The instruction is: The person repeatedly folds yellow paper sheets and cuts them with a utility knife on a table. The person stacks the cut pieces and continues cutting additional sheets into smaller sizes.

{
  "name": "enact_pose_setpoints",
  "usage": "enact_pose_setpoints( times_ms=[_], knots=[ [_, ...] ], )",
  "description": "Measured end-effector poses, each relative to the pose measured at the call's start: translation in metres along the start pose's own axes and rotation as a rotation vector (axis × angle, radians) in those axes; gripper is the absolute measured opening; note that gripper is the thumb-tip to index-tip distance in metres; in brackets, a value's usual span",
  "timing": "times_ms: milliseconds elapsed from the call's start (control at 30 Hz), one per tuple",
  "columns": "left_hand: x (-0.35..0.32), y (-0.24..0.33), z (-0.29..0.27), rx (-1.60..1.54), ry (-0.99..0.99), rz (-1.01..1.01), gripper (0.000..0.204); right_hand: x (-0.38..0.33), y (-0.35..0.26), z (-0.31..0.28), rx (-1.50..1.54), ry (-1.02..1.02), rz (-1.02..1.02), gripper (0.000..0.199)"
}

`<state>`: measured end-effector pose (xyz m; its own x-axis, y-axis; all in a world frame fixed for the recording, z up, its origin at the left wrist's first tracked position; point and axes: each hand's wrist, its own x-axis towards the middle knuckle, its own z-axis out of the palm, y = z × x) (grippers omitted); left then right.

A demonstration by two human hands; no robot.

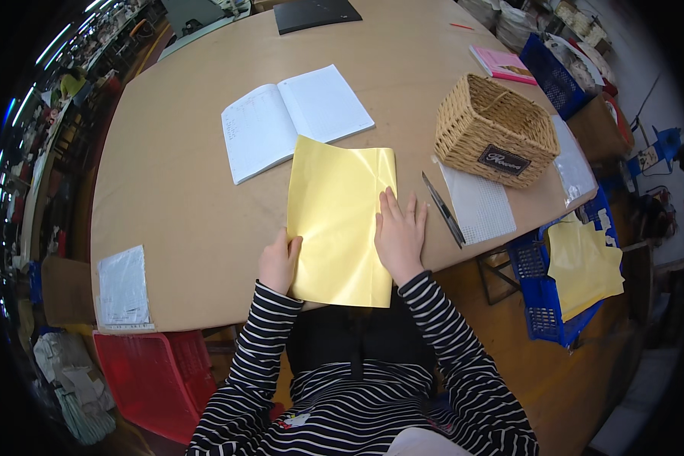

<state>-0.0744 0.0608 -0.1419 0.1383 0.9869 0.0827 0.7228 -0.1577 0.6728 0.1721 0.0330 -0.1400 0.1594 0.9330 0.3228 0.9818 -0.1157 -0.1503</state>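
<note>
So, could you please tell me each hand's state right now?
Left hand: curled at the left edge of a glossy yellow rectangular sheet; grip unclear.
Right hand: open, fingers spread, on its right edge.

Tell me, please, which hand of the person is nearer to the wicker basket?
The right. The right hand, at the right edge of the yellow sheet, is left of the wicker basket and closer to the person; the left hand is farther left.
</note>
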Motion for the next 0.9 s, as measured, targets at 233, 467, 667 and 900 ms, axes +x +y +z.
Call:
enact_pose_setpoints(
  times_ms=[233, 467, 667, 900],
  knots=[
    [0.001, 0.000, 0.001, 0.055, 0.017, -0.009, 0.026, 0.052, 0.012, 0.031, 0.015, 0.034, 0.087, 0.045],
    [0.000, 0.004, 0.003, 0.079, 0.031, -0.035, 0.027, 0.091, 0.022, 0.056, -0.034, 0.053, 0.088, 0.046],
    [0.005, 0.000, 0.000, 0.027, 0.008, -0.038, 0.029, 0.072, 0.040, 0.030, 0.014, 0.180, 0.093, 0.046],
    [0.010, -0.008, -0.006, -0.195, -0.109, -0.085, 0.034, 0.006, 0.103, -0.019, 0.154, 0.175, 0.123, 0.031]
  ],
)
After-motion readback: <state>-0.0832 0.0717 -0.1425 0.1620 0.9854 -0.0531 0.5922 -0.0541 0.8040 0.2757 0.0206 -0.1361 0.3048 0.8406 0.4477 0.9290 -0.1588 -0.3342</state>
